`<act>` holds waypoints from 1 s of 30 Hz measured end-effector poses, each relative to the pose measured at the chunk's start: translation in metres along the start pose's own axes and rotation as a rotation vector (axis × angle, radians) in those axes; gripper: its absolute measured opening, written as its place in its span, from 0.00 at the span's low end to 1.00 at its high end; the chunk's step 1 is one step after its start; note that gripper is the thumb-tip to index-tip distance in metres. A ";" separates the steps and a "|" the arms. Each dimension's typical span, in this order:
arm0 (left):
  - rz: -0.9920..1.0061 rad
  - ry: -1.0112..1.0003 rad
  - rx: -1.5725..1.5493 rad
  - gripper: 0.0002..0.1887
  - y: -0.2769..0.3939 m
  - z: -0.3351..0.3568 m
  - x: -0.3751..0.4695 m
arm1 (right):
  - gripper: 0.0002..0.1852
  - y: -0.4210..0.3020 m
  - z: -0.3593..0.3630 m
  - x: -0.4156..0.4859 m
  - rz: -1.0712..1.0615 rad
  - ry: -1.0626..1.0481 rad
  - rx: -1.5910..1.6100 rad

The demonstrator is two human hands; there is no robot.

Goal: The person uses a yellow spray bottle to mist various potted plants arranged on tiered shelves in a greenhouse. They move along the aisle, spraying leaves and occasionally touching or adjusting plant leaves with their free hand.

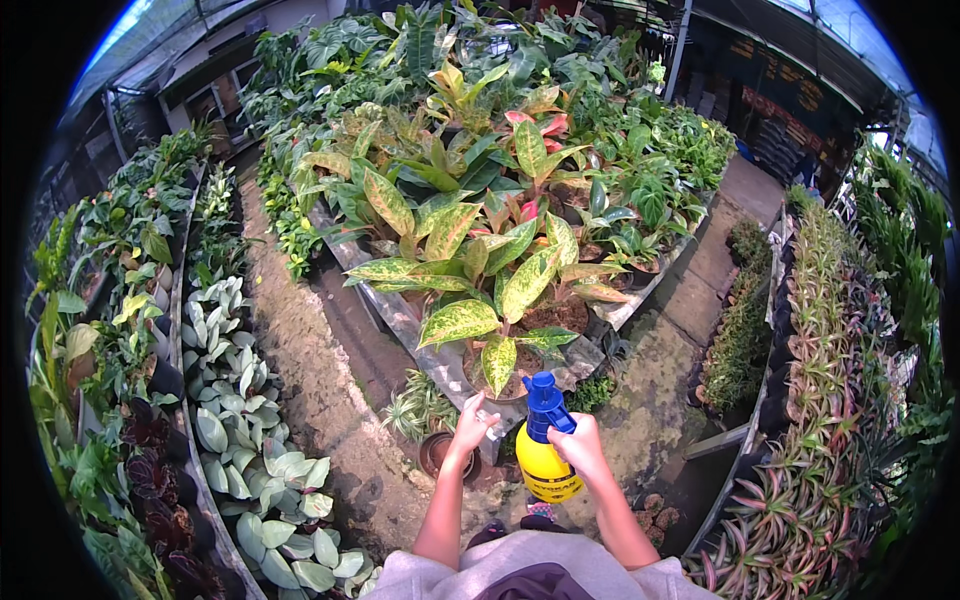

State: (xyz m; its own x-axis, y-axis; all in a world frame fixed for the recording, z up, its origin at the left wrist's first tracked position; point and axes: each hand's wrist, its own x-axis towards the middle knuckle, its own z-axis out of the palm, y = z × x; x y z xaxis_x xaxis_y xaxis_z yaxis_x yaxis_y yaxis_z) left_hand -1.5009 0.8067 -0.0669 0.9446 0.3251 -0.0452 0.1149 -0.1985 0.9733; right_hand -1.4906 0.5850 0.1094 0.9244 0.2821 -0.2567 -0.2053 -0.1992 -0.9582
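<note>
My right hand [582,444] grips the blue handle of a pump sprayer [546,461] with a yellow tank and a blue head. The sprayer hangs nearly upright in front of my body, its nozzle by the front pot. My left hand [472,426] is raised left of the sprayer, fingers apart, just below that pot. A pale spot shows at its fingers, too small to make out. Before both hands stands a potted aglaonema [459,321] with yellow-green speckled leaves. Its pot [517,379] sits at the near corner of a plant bench [435,360]; one leaf droops over the soil.
Dense potted foliage plants [450,161] cover the bench behind. Concrete paths [300,360] run along both sides. Silvery-leaved plants [259,465] line the left bed; striped rosette plants [780,480] fill the right bench. A brown pot [442,456] is on the ground below the bench corner.
</note>
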 end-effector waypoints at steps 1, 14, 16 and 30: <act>-0.009 0.002 -0.017 0.35 0.004 0.001 -0.002 | 0.07 0.002 0.000 0.000 0.009 0.001 -0.008; -0.001 -0.023 -0.128 0.32 0.010 0.015 -0.004 | 0.04 -0.006 -0.004 0.004 -0.069 0.071 0.219; 0.029 -0.023 -0.095 0.33 0.003 0.016 -0.005 | 0.03 -0.005 -0.006 0.004 -0.058 0.039 0.170; -0.023 0.028 -0.137 0.35 0.000 0.015 -0.013 | 0.08 -0.016 -0.024 0.001 0.046 -0.053 0.286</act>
State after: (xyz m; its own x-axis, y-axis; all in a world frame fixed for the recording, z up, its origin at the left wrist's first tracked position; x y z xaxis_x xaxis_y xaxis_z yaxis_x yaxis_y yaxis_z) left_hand -1.5086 0.7890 -0.0696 0.9331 0.3539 -0.0639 0.0919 -0.0631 0.9938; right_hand -1.4786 0.5663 0.1275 0.8957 0.3288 -0.2995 -0.3357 0.0581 -0.9402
